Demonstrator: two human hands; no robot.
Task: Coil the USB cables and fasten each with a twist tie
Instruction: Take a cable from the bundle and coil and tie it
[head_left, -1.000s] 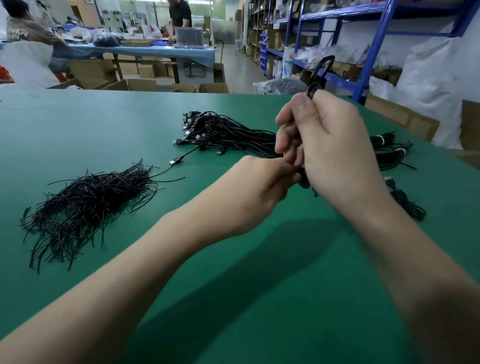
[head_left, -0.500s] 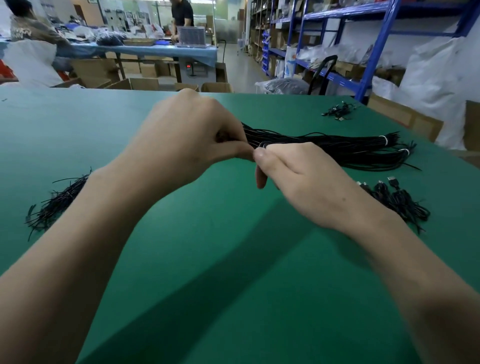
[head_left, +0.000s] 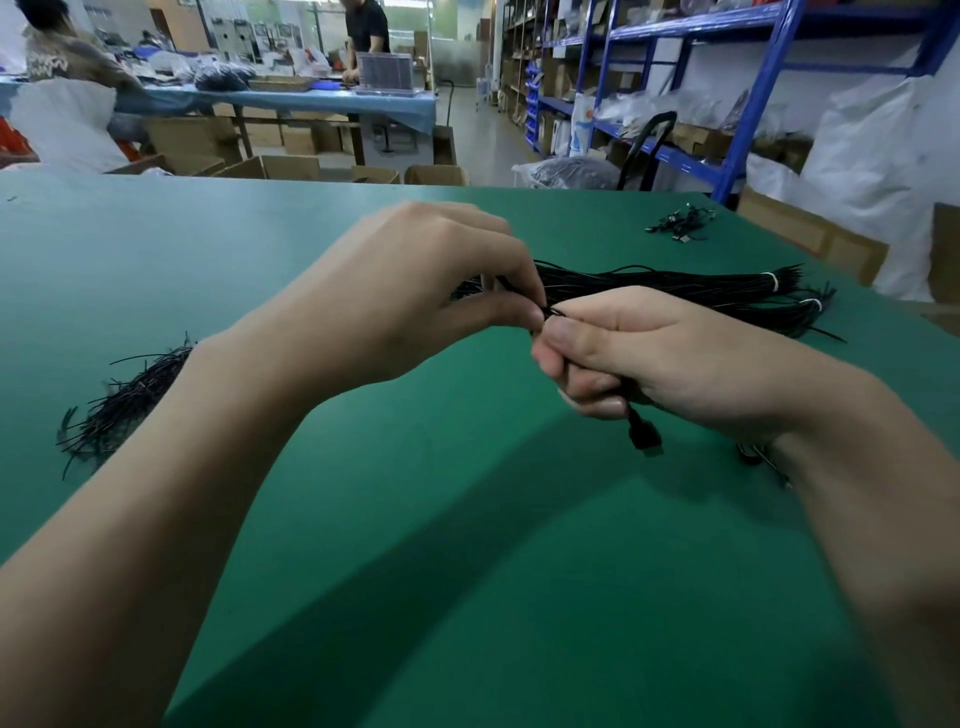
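My right hand (head_left: 649, 353) grips a coiled black USB cable; its plug (head_left: 645, 440) hangs out below the curled fingers. My left hand (head_left: 436, 291) pinches a thin black twist tie (head_left: 551, 310) right at the top of the coil, thumb and fingertips meeting the right thumb. Both hands hover above the green table (head_left: 467, 545). Behind them lies a long bundle of straight black cables (head_left: 701, 293) bound with white bands. A heap of loose black twist ties (head_left: 124, 405) lies at the left, partly hidden by my left forearm.
A few small cable pieces (head_left: 680, 226) lie at the far right corner. More dark cables (head_left: 753, 457) peek out under my right wrist. Blue shelving (head_left: 748, 104) stands to the right, and people work at a blue table (head_left: 311, 98) behind.
My right hand has closed round the coil and the plug now hangs below it. My left hand's pinch has shifted to the tie at the top of the coil.
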